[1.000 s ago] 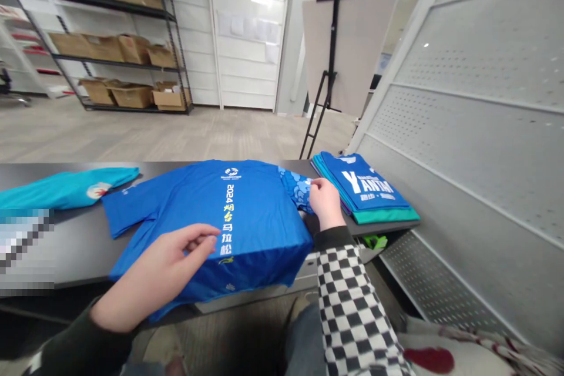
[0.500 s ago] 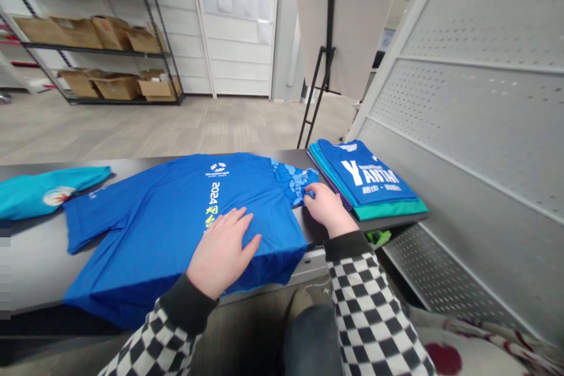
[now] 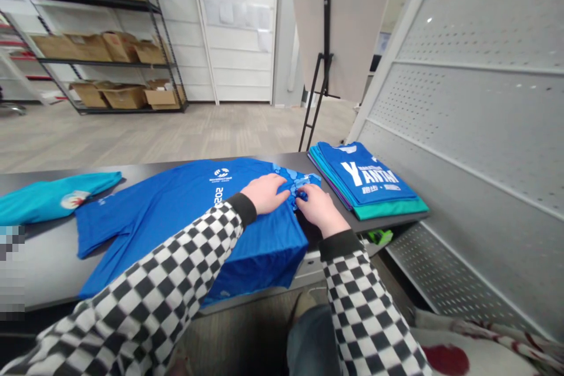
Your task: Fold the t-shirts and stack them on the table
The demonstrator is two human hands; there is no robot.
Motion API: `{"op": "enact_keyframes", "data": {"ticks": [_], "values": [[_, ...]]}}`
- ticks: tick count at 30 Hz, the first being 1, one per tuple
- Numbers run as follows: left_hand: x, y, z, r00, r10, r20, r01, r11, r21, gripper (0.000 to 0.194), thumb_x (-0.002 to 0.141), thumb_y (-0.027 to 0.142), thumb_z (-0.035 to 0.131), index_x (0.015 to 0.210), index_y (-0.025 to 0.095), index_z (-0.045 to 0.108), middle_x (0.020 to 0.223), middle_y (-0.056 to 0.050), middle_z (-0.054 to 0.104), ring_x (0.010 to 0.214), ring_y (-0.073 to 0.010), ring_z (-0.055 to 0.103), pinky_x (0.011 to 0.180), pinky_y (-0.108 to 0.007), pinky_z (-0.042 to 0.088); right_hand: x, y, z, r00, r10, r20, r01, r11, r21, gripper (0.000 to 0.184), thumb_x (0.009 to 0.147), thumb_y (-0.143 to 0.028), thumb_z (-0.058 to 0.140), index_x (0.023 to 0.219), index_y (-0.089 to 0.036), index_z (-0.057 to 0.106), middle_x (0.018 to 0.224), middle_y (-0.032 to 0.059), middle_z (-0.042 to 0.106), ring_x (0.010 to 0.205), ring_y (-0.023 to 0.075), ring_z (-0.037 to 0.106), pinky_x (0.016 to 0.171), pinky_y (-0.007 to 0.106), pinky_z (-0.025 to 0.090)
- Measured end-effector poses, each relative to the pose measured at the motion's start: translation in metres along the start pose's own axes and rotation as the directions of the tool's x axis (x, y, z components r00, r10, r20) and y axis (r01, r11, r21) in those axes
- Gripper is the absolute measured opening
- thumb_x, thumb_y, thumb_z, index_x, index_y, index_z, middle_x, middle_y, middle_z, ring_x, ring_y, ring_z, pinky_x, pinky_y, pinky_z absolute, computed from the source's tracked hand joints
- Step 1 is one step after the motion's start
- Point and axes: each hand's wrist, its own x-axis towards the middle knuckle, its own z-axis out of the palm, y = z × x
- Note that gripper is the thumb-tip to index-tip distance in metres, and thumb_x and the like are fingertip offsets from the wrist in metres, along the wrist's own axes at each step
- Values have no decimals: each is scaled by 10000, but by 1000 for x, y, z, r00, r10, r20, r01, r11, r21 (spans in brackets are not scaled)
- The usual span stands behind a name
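A blue T-shirt [image 3: 171, 200] lies spread on the dark table, its lower part hanging over the near edge. White and yellow print runs across it, partly covered by my left forearm. My left hand [image 3: 265, 194] rests flat on the shirt beside the patterned right-hand sleeve, fingers stretched out. My right hand [image 3: 321, 208] pinches the edge of that light-blue patterned sleeve [image 3: 304, 178] between thumb and fingers. Just right of my right hand is a stack of folded shirts [image 3: 368, 173], blue with white "Yantai" lettering on top, teal and purple below.
A turquoise garment [image 3: 44, 195] lies at the table's [image 3: 39, 264] left. An easel [image 3: 326, 59] with a board stands behind the table. A grey perforated panel [image 3: 476, 129] rises on the right. Shelves with cardboard boxes [image 3: 126, 97] stand at the back left.
My left hand has moved right and away from me, from the shirt's middle to beside the patterned sleeve. My right hand stays at the sleeve's edge. The view has shifted slightly.
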Motion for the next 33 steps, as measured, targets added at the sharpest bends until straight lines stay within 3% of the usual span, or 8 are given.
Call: {"op": "enact_keyframes", "data": {"ticks": [3,6,10,19,22,26,30,33], "values": [[29,-18,20,997,-37,67,34,999,38,611,1144,525,468,1630,196,637,1760,-148,552,1662,-365,471,1381,-575,353,2,3,2,1000,-14,-28,14,1000,0,386,1060,-359,675,1424,-265,762,1717,127,588,1634,376,478,1350,764,267],[40,-34,35,986,-130,107,125,991,49,716,1132,617,437,1746,255,511,1864,-95,396,1739,-397,323,1405,-686,222,5,6,6,1000,-23,-1,23,1000,-10,462,1159,-384,499,1566,-280,691,1799,117,501,1709,356,380,1374,737,240],[42,-46,43,979,-178,97,174,984,44,767,1115,667,411,1782,291,459,1888,-50,343,1765,-371,264,1420,-672,168,8,7,10,998,-6,66,12,996,-86,504,1175,-400,445,1609,-275,668,1810,111,488,1717,361,371,1393,697,228],[47,-48,44,978,-159,135,150,986,73,802,1126,701,356,1807,283,413,1903,-59,296,1767,-399,243,1405,-709,184,5,0,12,993,102,61,-91,983,-161,684,1155,-496,417,1743,-155,491,1885,155,321,1754,389,271,1396,715,201],[41,-51,42,991,-129,-20,130,992,8,648,1151,551,399,1715,271,550,1809,-79,497,1700,-337,415,1423,-651,205,4,-1,12,992,103,69,-90,982,-169,681,1161,-498,401,1753,-170,470,1894,161,297,1764,380,243,1394,716,187],[40,-51,33,954,-137,-267,141,990,-3,515,1124,370,459,1561,228,691,1607,-98,708,1524,-267,622,1430,-538,253,4,-4,12,994,101,48,-94,988,-124,643,1143,-474,451,1713,-183,515,1881,182,327,1757,387,253,1385,740,180],[58,-39,29,996,16,-86,-13,999,32,593,1145,459,436,1617,177,660,1686,-136,638,1595,-275,562,1383,-431,357,9,-4,5,988,103,-111,-105,994,-12,579,1100,-353,494,1648,-182,570,1807,192,461,1704,370,367,1380,738,223],[72,-24,37,993,69,101,-73,997,39,723,1160,584,376,1751,191,513,1830,-161,443,1701,-359,413,1403,-555,299,14,2,-5,951,194,-243,-190,981,39,556,1076,-283,498,1600,-136,609,1632,229,641,1532,371,584,1327,609,392]]}}
